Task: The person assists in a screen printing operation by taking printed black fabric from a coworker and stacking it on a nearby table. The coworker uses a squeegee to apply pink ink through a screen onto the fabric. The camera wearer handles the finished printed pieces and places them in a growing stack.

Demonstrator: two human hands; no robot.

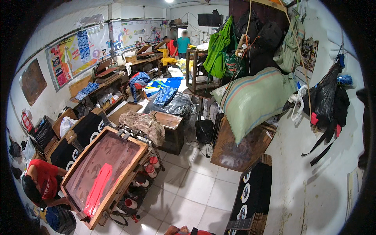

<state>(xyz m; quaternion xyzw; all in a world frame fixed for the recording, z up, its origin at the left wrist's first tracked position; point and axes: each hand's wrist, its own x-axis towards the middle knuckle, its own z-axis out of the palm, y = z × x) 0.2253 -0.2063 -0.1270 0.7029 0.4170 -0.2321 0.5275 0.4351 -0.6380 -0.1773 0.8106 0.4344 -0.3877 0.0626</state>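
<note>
Hands (172,230): barely inside the lower edge, close together, mostly cut off; cannot tell how far open, or whether gripping anything.
Red material (196,232): just right of the hands, cut off by the same edge.
Black panels (258,192): stacked with brown boards to the right of the hands, apart from them; marked with white rings (emblems inside too small to make out).
Wooden-framed screen (92,166): tilted at left, well apart from the hands; crossed lengthwise by a bright red streak (99,188).
Co-worker (43,176): bent over at the screen's left side, in a red shirt with pale lettering across it.
Containers (150,169): beneath the screen's right side, red and whitish, any print too small to read.
Wall banner (74,58): multicoloured, with pictures and slanting, blurred lettering.
Dark green bag (234,64): hanging beside a bright green one, with white lettering partly folded away.
Poster (309,55): on the right wall, crowded with small pictures, crossed by a rope.
</note>
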